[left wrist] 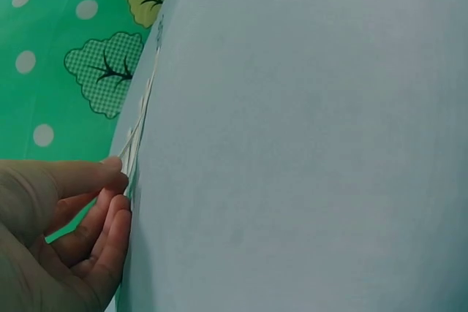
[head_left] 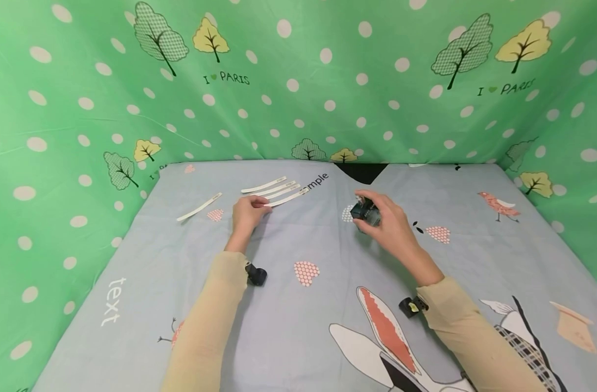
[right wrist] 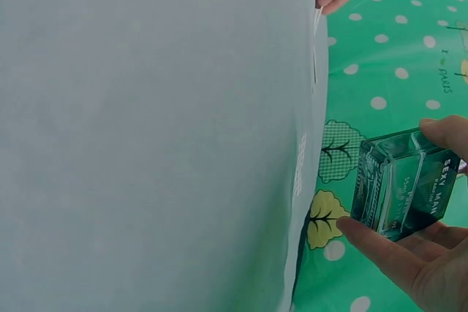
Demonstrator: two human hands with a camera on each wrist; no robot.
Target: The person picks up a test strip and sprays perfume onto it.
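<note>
My left hand [head_left: 249, 212] pinches the near end of a white paper strip [head_left: 290, 197], between thumb and fingertips in the left wrist view. Beside that strip lie more white paper strips [head_left: 264, 185], roughly parallel, with small dark print at their far ends. A separate paper strip [head_left: 199, 207] lies to the left of the hand. My right hand [head_left: 393, 220] grips a dark green glass perfume bottle [right wrist: 402, 184] between thumb and fingers, above the cloth. White lettering reading "SEXY MAN" shows on the bottle in the right wrist view.
A pale grey-blue printed cloth [head_left: 288, 321] covers the table, with hearts, a bird and a rabbit printed on it. Green dotted curtains [head_left: 298, 109] hang behind the table and at both sides. A black camera [head_left: 257, 275] is strapped at the left wrist, another camera [head_left: 410, 307] at the right.
</note>
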